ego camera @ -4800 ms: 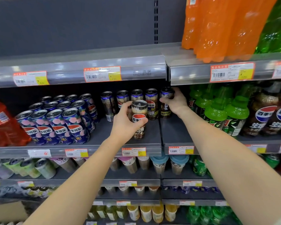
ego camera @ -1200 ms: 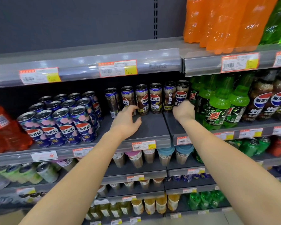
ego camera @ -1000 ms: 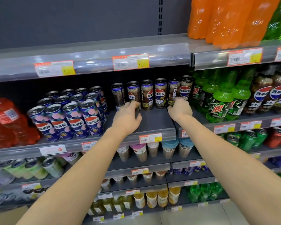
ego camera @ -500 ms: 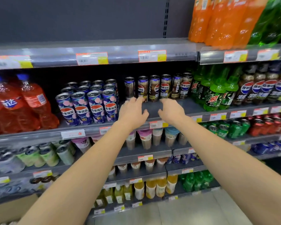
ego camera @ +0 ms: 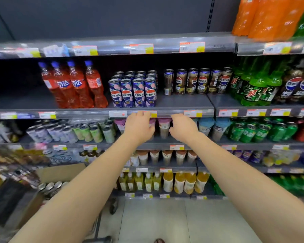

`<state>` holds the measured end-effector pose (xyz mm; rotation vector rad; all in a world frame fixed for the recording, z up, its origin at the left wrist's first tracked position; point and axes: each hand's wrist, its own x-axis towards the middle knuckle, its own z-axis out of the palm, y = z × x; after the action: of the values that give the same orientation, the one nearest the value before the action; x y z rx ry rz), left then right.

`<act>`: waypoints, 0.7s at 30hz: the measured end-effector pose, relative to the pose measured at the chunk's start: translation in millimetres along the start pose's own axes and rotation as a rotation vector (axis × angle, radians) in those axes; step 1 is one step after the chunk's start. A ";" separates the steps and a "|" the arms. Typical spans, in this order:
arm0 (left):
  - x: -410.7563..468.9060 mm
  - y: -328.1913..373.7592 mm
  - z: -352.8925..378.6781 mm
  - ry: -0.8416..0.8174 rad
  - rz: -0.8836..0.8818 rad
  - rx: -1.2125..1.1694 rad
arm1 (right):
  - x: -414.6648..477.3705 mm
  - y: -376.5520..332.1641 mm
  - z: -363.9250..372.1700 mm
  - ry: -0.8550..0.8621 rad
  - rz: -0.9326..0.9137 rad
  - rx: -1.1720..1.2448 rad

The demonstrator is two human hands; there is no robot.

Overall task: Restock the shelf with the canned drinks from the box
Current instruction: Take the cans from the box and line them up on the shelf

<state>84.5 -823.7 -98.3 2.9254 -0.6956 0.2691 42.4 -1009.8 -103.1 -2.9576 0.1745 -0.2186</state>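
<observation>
**Restocking, between cans.** The person faces the shelf [ego camera: 182, 101] with both arms stretched forward. The left grip [ego camera: 139, 128] and the right grip [ego camera: 182, 128] are bare hands, each with loose fingers and nothing in them. They hang side by side, a little apart, in front of the shelf's front edge. Whether the fingertips touch that edge cannot be told.

All positions are given from the box [ego camera: 60, 172], brown cardboard set low at the person's left side. The canned drinks [ego camera: 50, 186] to be moved sit inside it with their silver tops showing. From those tops they appear to stand upright, long axis vertical or nearly so, though blur leaves this unsure.

Both grips lie above the box and to its right. The left grip is the nearer of the two, and the right grip is further right. The row of brown cans [ego camera: 198, 81] on the shelf stands higher again above the box and further right than either grip. It sits at the back of the board, with bare board in front of it.

By judgement, the next reach runs down and to the left, toward the box, and the left grip has the shorter path. A grasp from above, closing round the side of an upright can, would suit this lie.
</observation>
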 end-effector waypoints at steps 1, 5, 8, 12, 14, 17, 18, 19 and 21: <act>-13.9 -6.5 2.2 -0.020 -0.025 0.012 | -7.3 -7.9 4.9 -0.012 -0.008 0.018; -66.7 -37.9 5.8 -0.081 -0.109 0.021 | -32.6 -46.9 29.0 -0.060 -0.044 0.069; -99.3 -67.3 3.0 -0.108 -0.165 0.041 | -46.3 -79.0 46.1 -0.121 -0.104 0.075; -139.8 -109.5 -0.2 -0.121 -0.261 0.073 | -55.7 -126.1 57.8 -0.157 -0.181 0.069; -158.9 -130.5 -0.4 -0.146 -0.328 0.088 | -59.7 -152.0 60.6 -0.165 -0.228 0.063; -188.6 -163.9 -2.3 -0.153 -0.410 0.098 | -64.5 -192.8 67.0 -0.168 -0.306 0.070; -198.4 -175.5 -3.5 -0.156 -0.430 0.093 | -65.2 -206.9 71.5 -0.175 -0.321 0.083; -208.3 -187.4 -4.7 -0.161 -0.449 0.089 | -66.1 -221.3 76.5 -0.188 -0.332 0.103; -229.0 -212.2 -7.7 -0.170 -0.494 0.092 | -68.2 -252.4 88.6 -0.226 -0.356 0.141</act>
<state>-21.0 -534.9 -153.2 3.1064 0.0408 0.0001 15.3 -739.9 -153.8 -2.8220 -0.3821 0.0595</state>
